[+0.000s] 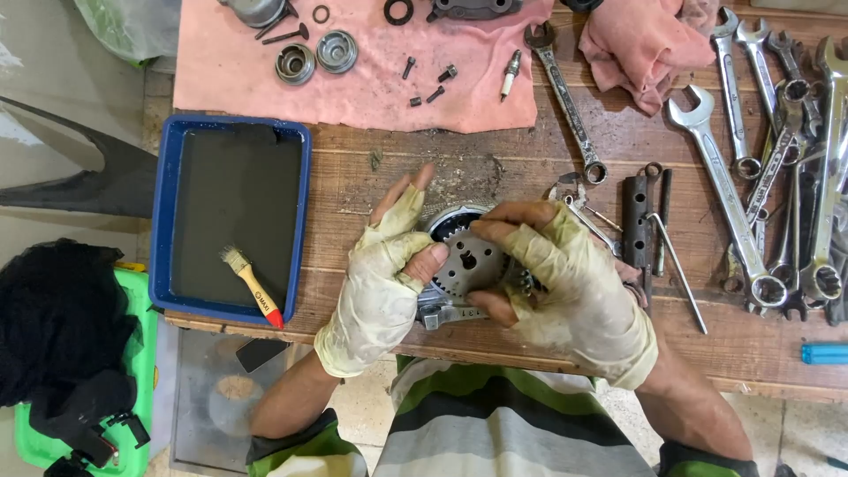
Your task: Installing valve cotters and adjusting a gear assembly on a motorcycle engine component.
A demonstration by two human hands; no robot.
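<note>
A round metal gear-like part (466,261) with holes in its face sits at the near middle of the wooden table (424,168). My left hand (382,278), in a torn pale glove, grips its left side with the thumb pressing on the face. My right hand (565,287), gloved the same way, wraps over its right side and top rim. A flat metal piece (442,314) shows under the part near the table edge.
A blue tray (231,216) of dark liquid holds a small brush (252,287) at the left. A pink cloth (353,62) at the back carries bolts, caps and a spark plug. Several spanners (768,159) lie at the right, and one spanner (565,102) lies behind my hands.
</note>
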